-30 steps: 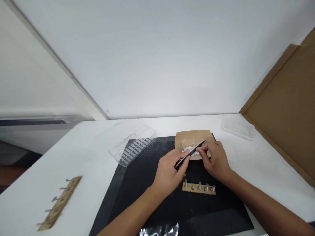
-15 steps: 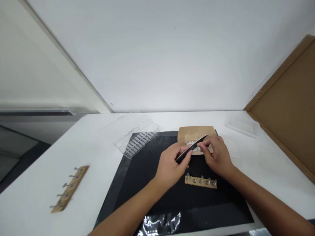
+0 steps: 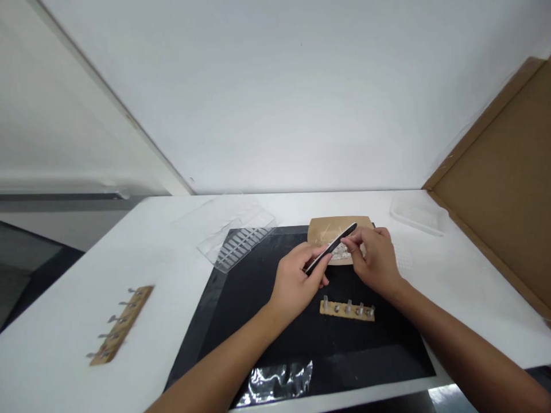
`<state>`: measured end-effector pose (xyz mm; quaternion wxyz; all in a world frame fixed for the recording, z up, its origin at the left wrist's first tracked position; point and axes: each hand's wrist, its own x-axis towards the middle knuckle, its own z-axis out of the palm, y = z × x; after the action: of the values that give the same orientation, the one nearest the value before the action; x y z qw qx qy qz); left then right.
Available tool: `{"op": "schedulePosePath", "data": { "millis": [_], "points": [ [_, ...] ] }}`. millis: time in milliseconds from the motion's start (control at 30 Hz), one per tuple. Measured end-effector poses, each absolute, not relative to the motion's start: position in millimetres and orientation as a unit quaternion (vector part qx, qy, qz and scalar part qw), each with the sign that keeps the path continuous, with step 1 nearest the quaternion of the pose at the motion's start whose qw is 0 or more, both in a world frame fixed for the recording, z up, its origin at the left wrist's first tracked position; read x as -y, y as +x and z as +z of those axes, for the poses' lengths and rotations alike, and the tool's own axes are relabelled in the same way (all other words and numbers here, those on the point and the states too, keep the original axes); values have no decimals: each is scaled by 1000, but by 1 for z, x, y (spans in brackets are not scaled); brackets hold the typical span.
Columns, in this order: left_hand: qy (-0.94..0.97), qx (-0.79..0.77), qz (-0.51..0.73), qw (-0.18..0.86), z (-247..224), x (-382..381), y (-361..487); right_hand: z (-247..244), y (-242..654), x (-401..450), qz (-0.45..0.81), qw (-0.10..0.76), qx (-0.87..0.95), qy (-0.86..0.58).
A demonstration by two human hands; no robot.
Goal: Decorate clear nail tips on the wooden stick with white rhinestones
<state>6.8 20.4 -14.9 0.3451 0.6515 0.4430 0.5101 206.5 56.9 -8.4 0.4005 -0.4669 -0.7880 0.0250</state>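
A slim black nail file with a pale edge slants up to the right above the mat. My left hand is closed around its lower end, thumb in front. Close to the file's upper part, my right hand is pinched, thumb against fingers; whatever is between the fingertips is too small to make out. Behind both hands lies a brown tray holding small whitish pieces, partly covered by my hands and the file. Nearer me, a tan strip with several clear upright pieces rests on the black mat.
Another tan strip with upright holders lies on the white table at left. A clear case of nail tips overlaps the mat's far left corner. Shiny plastic film lies in front. A clear container stands near the cardboard at right.
The view has shifted slightly. The nail file has risen a little, and my right hand has moved slightly left along with it. Both hands keep their hold.
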Motion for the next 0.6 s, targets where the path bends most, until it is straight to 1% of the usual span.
{"op": "schedulePosePath", "data": {
  "millis": [100, 267, 433, 600],
  "points": [
    [638, -438, 524, 355, -18, -22, 7, -10, 210, -64, 43, 400, 784, -473],
    [622, -453, 524, 365, -25, -24, 7, -17, 207, -70, 104, 383, 807, -438],
    [617, -460, 518, 372, -22, -25, 8, -17, 199, -64, 78, 362, 812, -451],
    [611, -456, 520, 386, -14, -23, 10, -13, 199, -63, 51, 399, 785, -471]
  ]
}}
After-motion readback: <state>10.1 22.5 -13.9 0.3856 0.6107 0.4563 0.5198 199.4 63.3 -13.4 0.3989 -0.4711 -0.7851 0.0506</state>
